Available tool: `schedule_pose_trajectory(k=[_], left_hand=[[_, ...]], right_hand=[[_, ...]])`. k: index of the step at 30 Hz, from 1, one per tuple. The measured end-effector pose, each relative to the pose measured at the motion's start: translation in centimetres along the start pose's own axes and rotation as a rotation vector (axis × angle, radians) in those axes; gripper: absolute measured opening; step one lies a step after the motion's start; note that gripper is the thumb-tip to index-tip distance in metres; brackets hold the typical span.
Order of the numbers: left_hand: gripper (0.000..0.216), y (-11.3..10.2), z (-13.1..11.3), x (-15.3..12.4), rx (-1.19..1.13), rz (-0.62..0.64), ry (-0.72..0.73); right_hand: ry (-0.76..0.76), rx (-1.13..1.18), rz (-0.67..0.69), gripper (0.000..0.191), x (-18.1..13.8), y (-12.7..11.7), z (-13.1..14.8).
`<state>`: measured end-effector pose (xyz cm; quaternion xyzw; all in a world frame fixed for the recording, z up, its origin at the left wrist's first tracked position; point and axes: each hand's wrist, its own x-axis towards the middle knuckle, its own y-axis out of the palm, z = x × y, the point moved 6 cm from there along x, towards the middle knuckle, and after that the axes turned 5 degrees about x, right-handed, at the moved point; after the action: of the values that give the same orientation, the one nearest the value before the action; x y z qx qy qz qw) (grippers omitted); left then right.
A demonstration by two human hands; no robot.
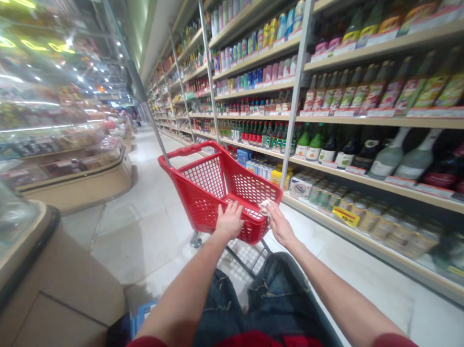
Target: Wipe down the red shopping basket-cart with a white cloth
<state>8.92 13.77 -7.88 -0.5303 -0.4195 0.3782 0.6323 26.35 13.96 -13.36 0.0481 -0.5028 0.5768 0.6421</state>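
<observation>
1. Two legs in blue jeans (274,286) are seen first, bent close to the near end of the red cart (192,194).
2. The left hand (229,222) is laid on the near rim, with its fingers spread; nothing is seen gripped in it.
3. A crumpled white cloth (265,208) is pinched by the right hand (281,227) at the near right corner, against the rim, it seems.
4. Only that one corner is being touched by the cloth. How much has been done and how much is left cannot be told, since no clean or dirty part can be made out on the red walls.
5. The cart's far end is topped by a red handle (193,148); a grey pole (152,115) is seen beside it.
6. The right side is closed in by the long shelf (331,120), full of bottles and cans, near the cart.
7. More room is given on the left by the pale floor (148,210), up to a tan case (58,289).
8. Farther off, a rounded food stand (83,182) is passed by the long aisle.
</observation>
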Motion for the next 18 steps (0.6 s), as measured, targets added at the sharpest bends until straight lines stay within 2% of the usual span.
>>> schedule_pose_trajectory(k=[3,7,10,14,16,18], left_hand=[[0.059,0.5,0.0,-0.1,-0.001,0.015,0.009],[0.068,0.5,0.0,0.1,0.011,0.052,0.020],[0.069,0.5,0.0,0.4,0.010,0.096,0.002],[0.069,0.3,0.0,0.6,0.000,0.109,-0.014],[0.069,0.3,0.1,0.6,-0.010,0.103,-0.011],[0.067,0.4,0.2,0.5,-0.014,0.065,0.007]], right_hand=[[-0.094,-0.069,-0.090,0.063,-1.3,0.4,2.0],[-0.195,-0.157,-0.065,0.065,-3.4,2.4,4.3],[-0.183,-0.196,-0.039,0.061,-4.8,3.9,3.9],[-0.150,-0.249,0.120,0.051,-7.3,6.1,2.8],[-0.144,-0.278,0.164,0.047,-8.2,6.6,3.0],[-0.174,-0.284,0.139,0.046,-8.0,6.1,4.0]])
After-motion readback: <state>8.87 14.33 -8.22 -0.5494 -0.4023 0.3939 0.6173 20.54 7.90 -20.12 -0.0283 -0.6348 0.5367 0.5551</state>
